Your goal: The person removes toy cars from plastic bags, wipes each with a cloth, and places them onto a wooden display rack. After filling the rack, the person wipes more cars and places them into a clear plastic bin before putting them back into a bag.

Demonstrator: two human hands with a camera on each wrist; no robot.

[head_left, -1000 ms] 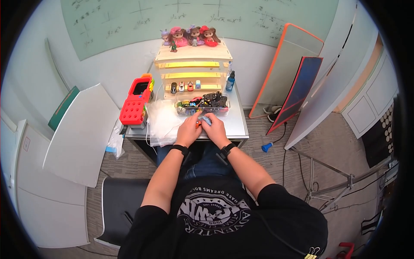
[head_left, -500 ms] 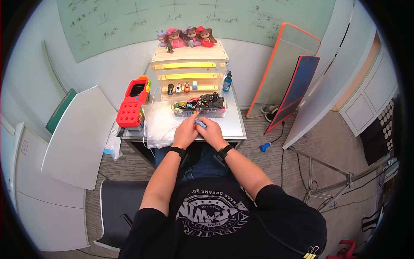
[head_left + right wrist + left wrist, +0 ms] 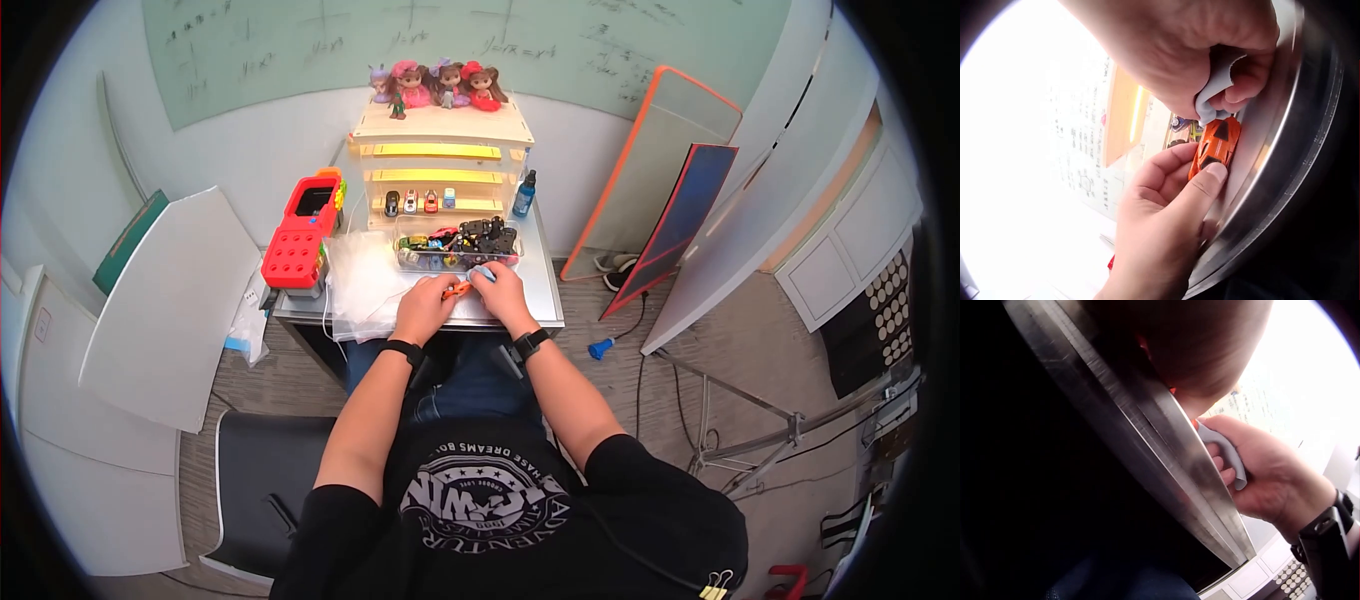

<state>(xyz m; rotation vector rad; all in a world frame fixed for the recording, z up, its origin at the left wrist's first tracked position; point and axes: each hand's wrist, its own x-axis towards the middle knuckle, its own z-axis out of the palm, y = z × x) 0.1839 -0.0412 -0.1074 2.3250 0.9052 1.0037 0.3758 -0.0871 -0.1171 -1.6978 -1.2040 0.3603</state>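
In the right wrist view an orange toy car [image 3: 1219, 140] is pinched between thumb and fingers of the left hand [image 3: 1163, 215]. The right hand [image 3: 1191, 44] grips a grey-blue cloth [image 3: 1217, 84] whose end touches the car's upper end. Seen from the head, the left hand [image 3: 424, 308] and right hand [image 3: 502, 293] meet above the table's front edge, the orange car [image 3: 457, 290] between them. From the left wrist, the cloth [image 3: 1227, 450] curves out of the right hand [image 3: 1272, 469]; the left hand [image 3: 1204, 344] is dark and blurred.
Behind the hands stands a clear bin [image 3: 405, 262] of toy cars and black parts. A wooden shelf [image 3: 440, 125] holds small cars, with dolls on top. Plastic bags [image 3: 365, 285] and a red toy case [image 3: 295, 258] lie at left, a blue bottle [image 3: 525, 194] at right.
The hands have drawn slightly apart, and the orange car shows more plainly between them. The head view has shifted a little.
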